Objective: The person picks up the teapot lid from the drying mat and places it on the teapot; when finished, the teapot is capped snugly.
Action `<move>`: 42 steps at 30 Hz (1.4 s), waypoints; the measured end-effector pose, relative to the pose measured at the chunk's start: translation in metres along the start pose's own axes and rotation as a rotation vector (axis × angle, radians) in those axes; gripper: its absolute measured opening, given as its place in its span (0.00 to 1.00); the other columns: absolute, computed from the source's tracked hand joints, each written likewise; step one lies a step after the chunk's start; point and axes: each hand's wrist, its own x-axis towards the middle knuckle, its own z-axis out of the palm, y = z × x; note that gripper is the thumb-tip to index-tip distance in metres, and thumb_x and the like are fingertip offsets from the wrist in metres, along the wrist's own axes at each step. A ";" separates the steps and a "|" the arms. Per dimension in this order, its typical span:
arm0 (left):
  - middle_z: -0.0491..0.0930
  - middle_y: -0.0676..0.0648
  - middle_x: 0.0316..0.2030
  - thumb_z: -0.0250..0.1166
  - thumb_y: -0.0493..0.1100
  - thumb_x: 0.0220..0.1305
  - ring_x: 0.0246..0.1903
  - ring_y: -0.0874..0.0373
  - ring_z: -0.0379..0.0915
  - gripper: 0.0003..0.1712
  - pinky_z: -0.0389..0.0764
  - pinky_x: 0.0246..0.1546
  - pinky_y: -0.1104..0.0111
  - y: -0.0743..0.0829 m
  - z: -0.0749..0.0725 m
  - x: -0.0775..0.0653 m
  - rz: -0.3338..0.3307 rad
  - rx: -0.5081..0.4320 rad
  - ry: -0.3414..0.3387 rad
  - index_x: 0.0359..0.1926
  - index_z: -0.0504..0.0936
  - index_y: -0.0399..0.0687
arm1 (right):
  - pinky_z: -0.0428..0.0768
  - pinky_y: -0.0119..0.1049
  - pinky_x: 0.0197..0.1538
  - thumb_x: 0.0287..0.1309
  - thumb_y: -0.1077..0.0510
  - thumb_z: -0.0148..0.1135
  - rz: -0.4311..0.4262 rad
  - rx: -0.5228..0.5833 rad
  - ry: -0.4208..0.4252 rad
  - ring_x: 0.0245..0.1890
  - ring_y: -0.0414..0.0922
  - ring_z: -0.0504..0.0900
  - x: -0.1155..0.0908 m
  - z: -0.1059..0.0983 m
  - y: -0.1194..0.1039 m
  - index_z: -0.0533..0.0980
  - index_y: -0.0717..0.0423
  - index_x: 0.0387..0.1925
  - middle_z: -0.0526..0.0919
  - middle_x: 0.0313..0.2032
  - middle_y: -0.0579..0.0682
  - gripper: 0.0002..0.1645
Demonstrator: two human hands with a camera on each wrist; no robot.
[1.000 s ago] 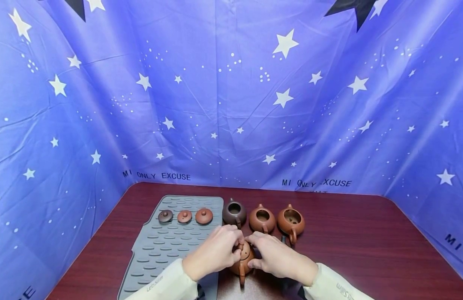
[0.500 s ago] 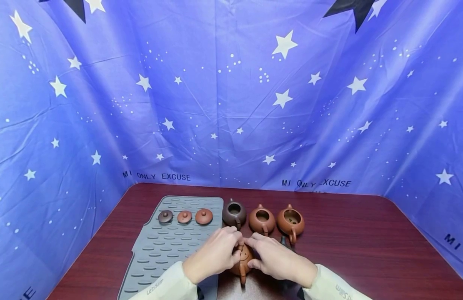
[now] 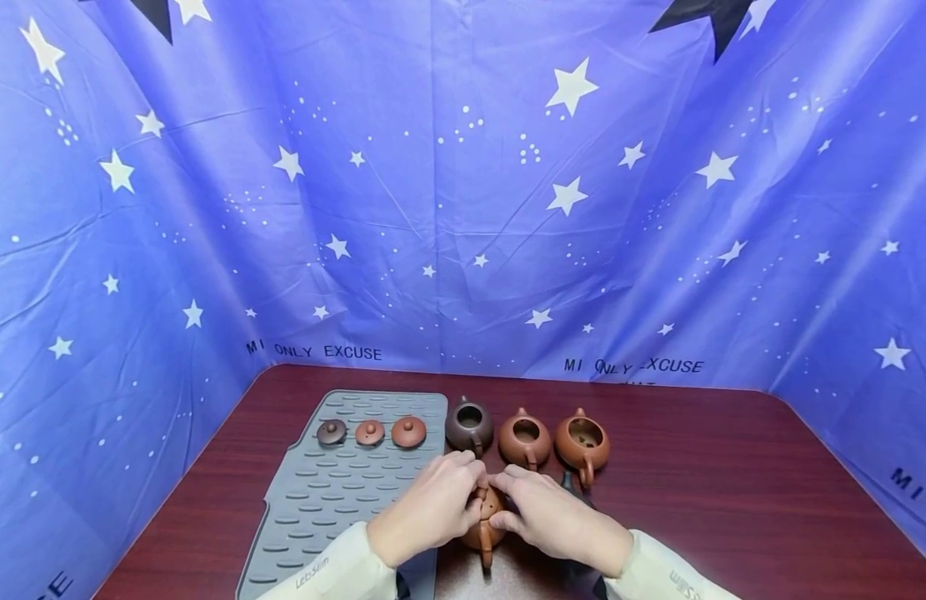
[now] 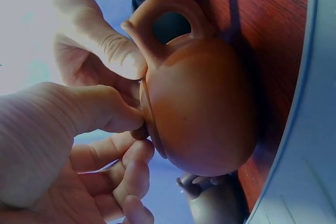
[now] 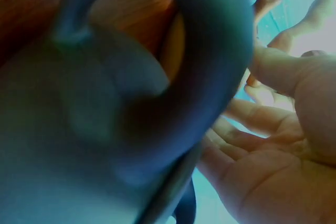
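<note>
An orange-brown clay teapot (image 3: 473, 542) stands between the hands, its handle toward the person. Its lid (image 3: 491, 505) sits on the opening. With thumb and fingers, the left hand (image 3: 432, 510) pinches the lid's small knob (image 4: 139, 132). Across from it, the right hand (image 3: 556, 515) rests its thumb on the lid's edge near the handle (image 4: 147, 30), with its fingers fairly straight toward the far side. Their tips are partly hidden. A dark teapot (image 5: 63, 150) looms close in the right wrist view, mostly hidden under the right arm in the head view.
Behind the hands stand a lidless dark brown teapot (image 3: 459, 427) and two lidless orange-brown teapots, one (image 3: 512, 452) in the middle, one (image 3: 598, 454) at right. Three lids, dark (image 3: 331, 432), small orange (image 3: 369, 432) and larger orange (image 3: 408, 432), lie on a grey mat (image 3: 320, 517).
The right thumb has shifted slightly from the teapot's side onto the lid's edge. The left hand keeps its pinch on the knob; the teapot stays in place.
</note>
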 end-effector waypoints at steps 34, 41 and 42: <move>0.74 0.51 0.32 0.66 0.38 0.53 0.34 0.57 0.68 0.12 0.73 0.35 0.62 -0.081 -0.015 0.002 -0.309 -0.028 0.105 0.41 0.79 0.47 | 0.77 0.44 0.47 0.54 0.54 0.68 0.053 0.010 0.312 0.49 0.50 0.77 -0.027 -0.048 0.041 0.75 0.57 0.53 0.79 0.47 0.50 0.25; 0.75 0.48 0.38 0.68 0.41 0.55 0.39 0.52 0.68 0.16 0.70 0.42 0.57 -0.097 -0.012 0.004 -0.407 0.004 0.009 0.45 0.79 0.46 | 0.79 0.42 0.41 0.49 0.62 0.70 0.135 0.037 0.414 0.39 0.44 0.79 -0.039 -0.054 0.076 0.76 0.61 0.49 0.78 0.43 0.49 0.23; 0.75 0.49 0.38 0.69 0.41 0.55 0.39 0.52 0.68 0.15 0.70 0.42 0.57 -0.098 -0.010 0.004 -0.415 0.005 0.000 0.45 0.79 0.46 | 0.79 0.42 0.41 0.49 0.63 0.70 0.144 0.040 0.420 0.39 0.45 0.79 -0.040 -0.054 0.081 0.76 0.61 0.49 0.78 0.43 0.50 0.23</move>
